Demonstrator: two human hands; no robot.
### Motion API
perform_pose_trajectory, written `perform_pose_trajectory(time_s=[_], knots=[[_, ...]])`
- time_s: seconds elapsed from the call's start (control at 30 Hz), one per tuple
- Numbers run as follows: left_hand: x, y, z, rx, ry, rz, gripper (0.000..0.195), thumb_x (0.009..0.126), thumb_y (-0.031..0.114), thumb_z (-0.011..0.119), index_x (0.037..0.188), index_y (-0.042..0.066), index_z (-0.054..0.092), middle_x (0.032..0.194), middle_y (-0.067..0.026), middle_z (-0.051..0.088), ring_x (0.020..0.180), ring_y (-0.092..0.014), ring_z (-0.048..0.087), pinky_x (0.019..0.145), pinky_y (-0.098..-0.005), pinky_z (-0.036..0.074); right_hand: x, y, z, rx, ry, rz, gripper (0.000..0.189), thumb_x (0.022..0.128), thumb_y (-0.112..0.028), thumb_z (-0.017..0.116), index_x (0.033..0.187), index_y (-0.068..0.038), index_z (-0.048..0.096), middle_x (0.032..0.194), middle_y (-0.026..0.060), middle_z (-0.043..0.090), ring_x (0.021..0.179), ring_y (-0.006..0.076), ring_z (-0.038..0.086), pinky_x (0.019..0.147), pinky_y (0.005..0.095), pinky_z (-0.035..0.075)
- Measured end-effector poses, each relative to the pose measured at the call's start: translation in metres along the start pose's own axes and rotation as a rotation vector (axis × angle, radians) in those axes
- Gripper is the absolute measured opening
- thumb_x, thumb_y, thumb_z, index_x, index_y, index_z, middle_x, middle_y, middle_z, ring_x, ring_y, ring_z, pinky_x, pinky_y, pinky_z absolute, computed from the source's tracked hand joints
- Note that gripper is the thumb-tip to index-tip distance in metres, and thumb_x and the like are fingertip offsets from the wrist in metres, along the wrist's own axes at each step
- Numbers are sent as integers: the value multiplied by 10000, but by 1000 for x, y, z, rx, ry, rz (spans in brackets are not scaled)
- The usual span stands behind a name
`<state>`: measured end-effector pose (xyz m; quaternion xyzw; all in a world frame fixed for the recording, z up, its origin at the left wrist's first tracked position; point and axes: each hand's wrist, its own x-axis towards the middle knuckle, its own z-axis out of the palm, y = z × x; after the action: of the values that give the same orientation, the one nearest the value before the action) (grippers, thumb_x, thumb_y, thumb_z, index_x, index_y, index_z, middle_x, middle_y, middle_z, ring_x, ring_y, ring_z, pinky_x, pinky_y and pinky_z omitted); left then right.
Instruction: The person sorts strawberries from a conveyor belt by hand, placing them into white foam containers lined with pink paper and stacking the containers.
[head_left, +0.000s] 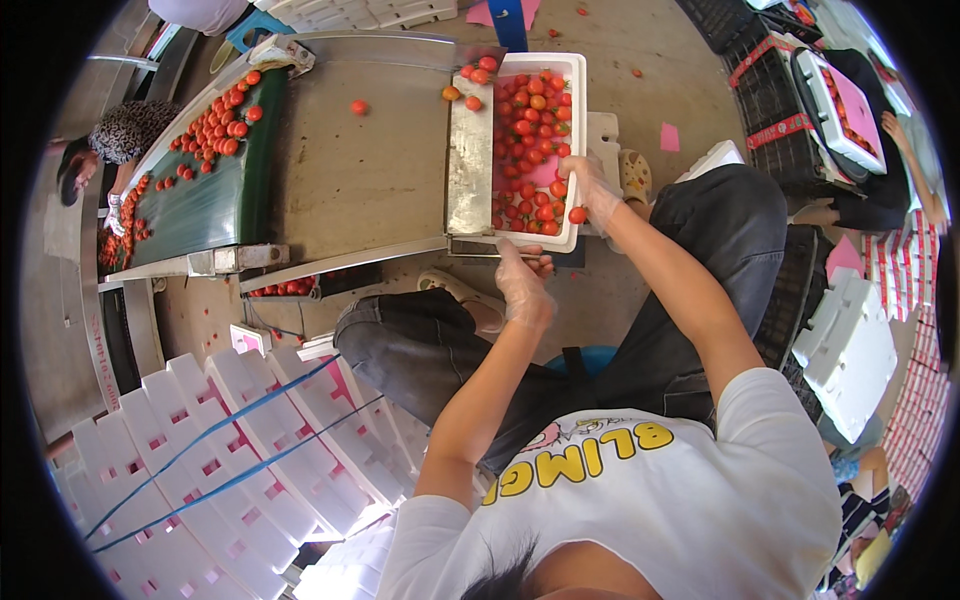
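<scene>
A white foam box with pink lining and many small red tomatoes sits at the end of a metal chute. Thin clear gloves cover both hands. My right hand grips the box's right wall near its front corner, with one tomato beside the fingers, outside the rim. My left hand is at the box's front edge, thumb up against it and fingers curled below; whether it grips the box is unclear. A few tomatoes lie on the chute's lip.
A green conveyor belt carries tomatoes at the left, where a co-worker reaches in. Stacked white foam boxes tied with blue cord stand at lower left. Black crates and another tomato-filled foam box are at right.
</scene>
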<state>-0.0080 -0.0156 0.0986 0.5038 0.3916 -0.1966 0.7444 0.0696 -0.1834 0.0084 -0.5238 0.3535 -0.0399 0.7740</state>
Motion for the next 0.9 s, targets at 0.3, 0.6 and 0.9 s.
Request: perform_pose_trajectory(time_s=[0.3,0.6,0.9], knots=[[-13,34,-21,-293,-196,190,324,914,329,478,703,84,462,595,-32,452,533,-174,467,522,-294,404,1,2,9,102,-36,24,137,582,-59,560,703,-26,504,588,29,470,491,134,446,419,289,362],[-15,72,-32,-277,-170,252,447,911,446,407,685,70,492,609,-21,423,584,-163,466,585,-269,409,6,28,-5,-161,-26,51,254,583,-213,610,689,-6,509,720,97,497,670,227,478,591,371,406],[-26,72,-22,-259,-144,344,588,907,586,325,721,51,482,642,-31,410,623,-171,439,604,-280,396,-38,-47,-1,-1807,-646,-236,282,760,-199,503,680,55,595,755,214,625,685,280,623,596,370,493]])
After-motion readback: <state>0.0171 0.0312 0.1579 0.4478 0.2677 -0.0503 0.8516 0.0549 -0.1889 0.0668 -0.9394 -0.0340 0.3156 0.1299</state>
